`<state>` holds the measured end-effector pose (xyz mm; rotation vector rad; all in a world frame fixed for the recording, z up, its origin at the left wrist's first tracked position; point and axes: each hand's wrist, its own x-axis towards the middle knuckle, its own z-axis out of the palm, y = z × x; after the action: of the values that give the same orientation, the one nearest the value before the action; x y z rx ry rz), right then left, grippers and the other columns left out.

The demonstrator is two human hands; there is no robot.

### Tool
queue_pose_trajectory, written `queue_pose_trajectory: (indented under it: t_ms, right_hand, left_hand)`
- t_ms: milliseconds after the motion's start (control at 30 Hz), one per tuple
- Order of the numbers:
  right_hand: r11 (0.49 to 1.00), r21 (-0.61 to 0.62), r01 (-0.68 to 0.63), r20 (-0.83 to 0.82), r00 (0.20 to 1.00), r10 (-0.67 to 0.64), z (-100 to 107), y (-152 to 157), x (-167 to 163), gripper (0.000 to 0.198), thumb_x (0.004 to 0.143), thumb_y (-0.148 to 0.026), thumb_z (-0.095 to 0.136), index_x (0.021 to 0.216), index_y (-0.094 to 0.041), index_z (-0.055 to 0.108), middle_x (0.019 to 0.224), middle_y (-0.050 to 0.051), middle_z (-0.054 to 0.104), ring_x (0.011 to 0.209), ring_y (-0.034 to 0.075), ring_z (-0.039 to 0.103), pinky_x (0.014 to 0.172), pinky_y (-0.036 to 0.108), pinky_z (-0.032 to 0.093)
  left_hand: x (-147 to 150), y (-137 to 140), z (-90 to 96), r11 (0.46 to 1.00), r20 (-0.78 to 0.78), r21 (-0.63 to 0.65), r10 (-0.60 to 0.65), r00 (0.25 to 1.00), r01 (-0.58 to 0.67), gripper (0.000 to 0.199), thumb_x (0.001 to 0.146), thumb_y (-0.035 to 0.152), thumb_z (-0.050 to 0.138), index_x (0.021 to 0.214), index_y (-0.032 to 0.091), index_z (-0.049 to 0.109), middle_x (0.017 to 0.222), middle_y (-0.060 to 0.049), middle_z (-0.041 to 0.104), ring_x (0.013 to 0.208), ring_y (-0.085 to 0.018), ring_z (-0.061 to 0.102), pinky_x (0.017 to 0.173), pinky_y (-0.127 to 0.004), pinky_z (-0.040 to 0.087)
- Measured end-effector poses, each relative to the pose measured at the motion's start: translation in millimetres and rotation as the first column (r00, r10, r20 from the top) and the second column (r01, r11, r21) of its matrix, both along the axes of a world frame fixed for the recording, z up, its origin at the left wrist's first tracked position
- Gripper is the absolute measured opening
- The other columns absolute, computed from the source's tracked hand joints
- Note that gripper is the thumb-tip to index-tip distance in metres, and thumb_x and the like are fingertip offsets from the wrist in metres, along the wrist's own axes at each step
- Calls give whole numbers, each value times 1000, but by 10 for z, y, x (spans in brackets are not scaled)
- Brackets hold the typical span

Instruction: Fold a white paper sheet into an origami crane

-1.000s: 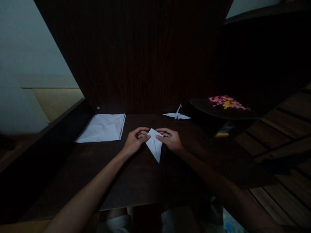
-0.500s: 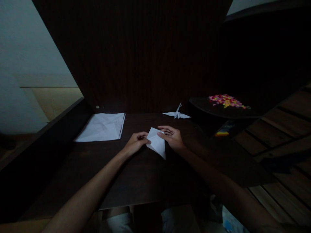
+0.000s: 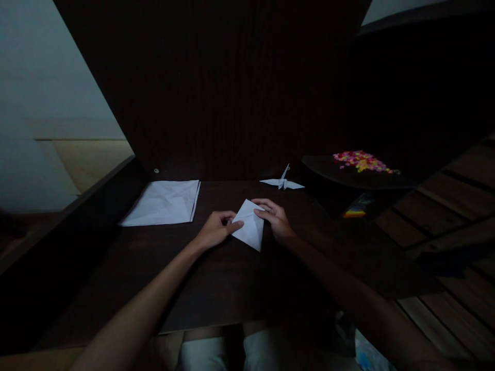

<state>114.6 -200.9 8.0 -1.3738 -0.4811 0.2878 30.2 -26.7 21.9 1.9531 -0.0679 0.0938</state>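
Between my two hands is a small piece of folded white paper (image 3: 249, 229), kite-shaped, its long point toward me. My left hand (image 3: 217, 228) pinches its left corner, thumb on top and fingers curled behind. On the upper right edge, my right hand (image 3: 275, 219) grips the paper with the thumb on its face; the other fingers are partly hidden behind it. Just beyond my hands, a white paper crane (image 3: 282, 183) rests on the dark desk (image 3: 209, 304) with its wings spread.
A stack of creased white paper sheets (image 3: 162, 202) lies at the desk's left, near a raised side panel (image 3: 69, 234). At the right, a curved dark shelf (image 3: 320, 167) bears a heap of small pink, red and yellow pieces (image 3: 362, 161). A tall dark panel (image 3: 216, 93) closes the back.
The folded paper has turned slightly and looks flatter, its lower point shifting a little left. Both hands keep their hold. The view has moved slightly.
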Motion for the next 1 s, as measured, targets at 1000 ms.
queue_pose_trajectory:
  t_ms: [1000]
  right_hand:
    - [975,-152,160,248,961,-119,-170,19,131,21,67,-28,67,83,-18,60,75,4,63,70,17,60,65,31,48]
  left_hand:
    - [122,199,-185,963,151,116,225,963,-244,33,79,36,59,105,15,62,77,-4,66,71,-18,60,69,-29,47]
